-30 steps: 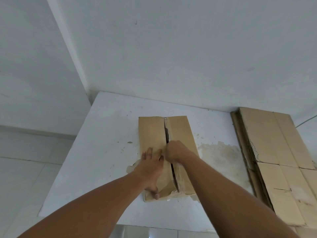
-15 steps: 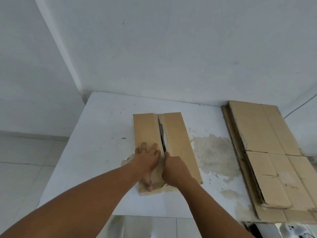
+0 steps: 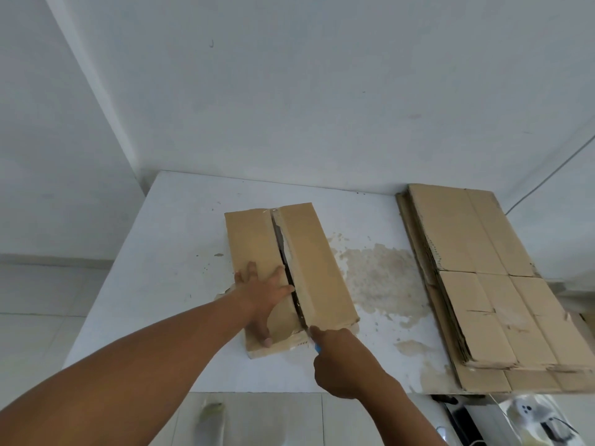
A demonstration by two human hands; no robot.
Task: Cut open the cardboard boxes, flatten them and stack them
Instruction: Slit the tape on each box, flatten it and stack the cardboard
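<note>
A brown cardboard box [image 3: 317,265] lies on the white table [image 3: 167,252], its top seam split open lengthwise from the far end to the near end. My left hand [image 3: 262,294] lies flat on the box's left flap with straight, spread fingers, pressing it down. My right hand [image 3: 341,358] is at the box's near edge, at the end of the seam, fingers curled round a cutter whose blue handle [image 3: 318,349] just shows beside the fist. A stack of flattened boxes [image 3: 476,272] lies on the right side of the table.
White walls stand behind and to the left of the table. Brownish stains [image 3: 376,278] mark the tabletop between the box and the stack. A thin cable [image 3: 553,169] runs down the right wall. Below the table's near right edge sits a clear bag with items [image 3: 528,420] on the tiled floor.
My right hand has drawn back along the seam from the box's middle to its near edge, and the slit now runs the full length. My left hand stayed pressing the left flap.
</note>
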